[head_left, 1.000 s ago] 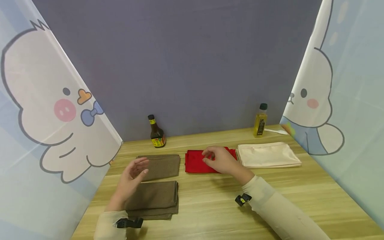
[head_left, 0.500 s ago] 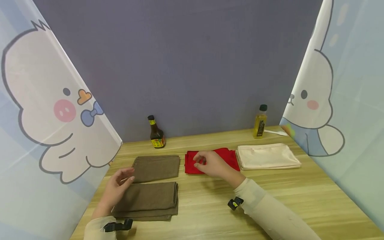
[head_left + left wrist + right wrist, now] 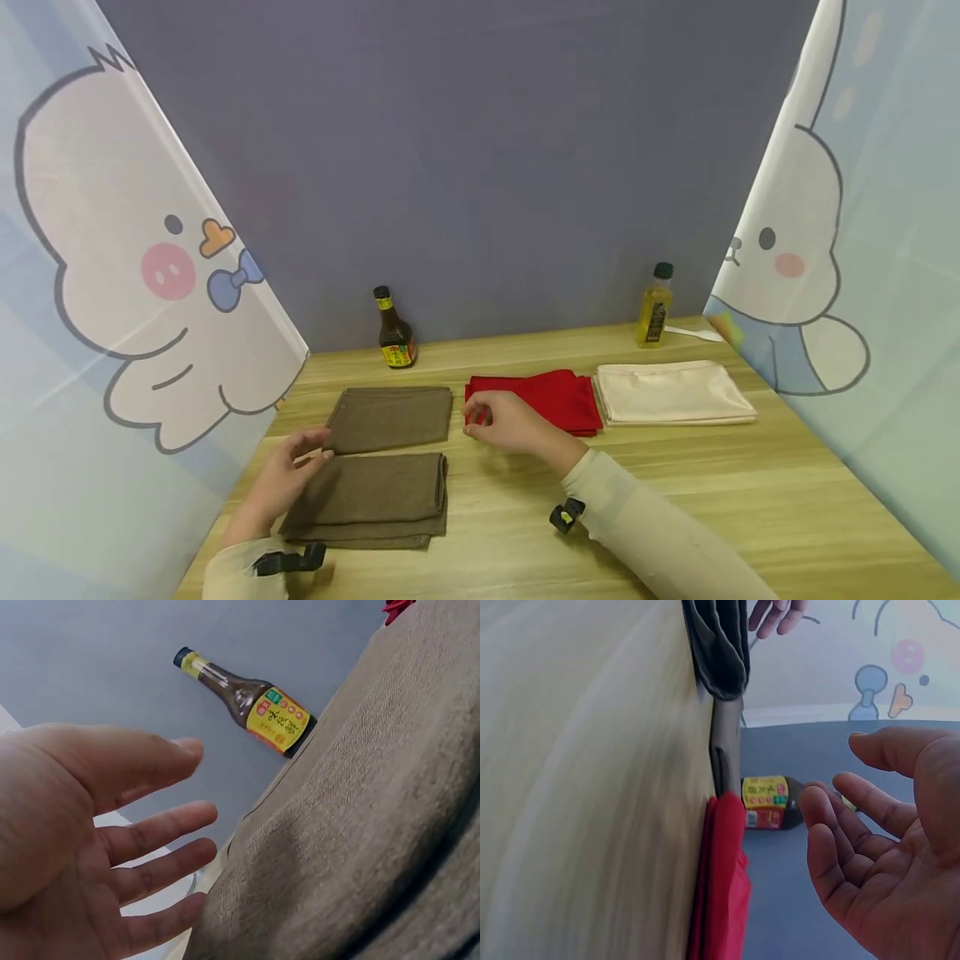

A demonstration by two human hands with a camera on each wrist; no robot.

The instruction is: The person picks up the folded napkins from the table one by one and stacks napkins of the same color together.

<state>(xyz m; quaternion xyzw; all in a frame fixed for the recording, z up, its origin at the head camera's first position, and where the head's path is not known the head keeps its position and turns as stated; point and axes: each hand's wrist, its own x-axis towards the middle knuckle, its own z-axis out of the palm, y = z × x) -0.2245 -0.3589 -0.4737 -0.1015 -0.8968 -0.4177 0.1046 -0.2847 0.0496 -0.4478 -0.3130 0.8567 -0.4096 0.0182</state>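
Note:
Two folded brown cloths lie on the left of the table, a far one (image 3: 392, 419) and a thicker near one (image 3: 371, 492). My left hand (image 3: 281, 475) hovers at the left edge of the near cloth, fingers apart and holding nothing. A folded red cloth (image 3: 551, 400) lies in the middle, its left part overlapped by my right hand (image 3: 504, 421) in the head view. That hand's fingers are loosely bent with nothing between them, as the right wrist view also shows. To the right of the red cloth lies a folded cream satin cloth (image 3: 675, 393).
A dark sauce bottle (image 3: 397, 333) with a yellow label stands at the back left. At the back right is an oil bottle (image 3: 655, 307) with a green cap, beside a white plastic utensil (image 3: 693, 333). A grey backdrop (image 3: 465, 167) and printed side panels enclose the wooden table (image 3: 540, 533).
My right hand has moved left across the red cloth, uncovering its right part. My left hand has drawn back to the left and down, off the far brown cloth. The cloths stay in place.

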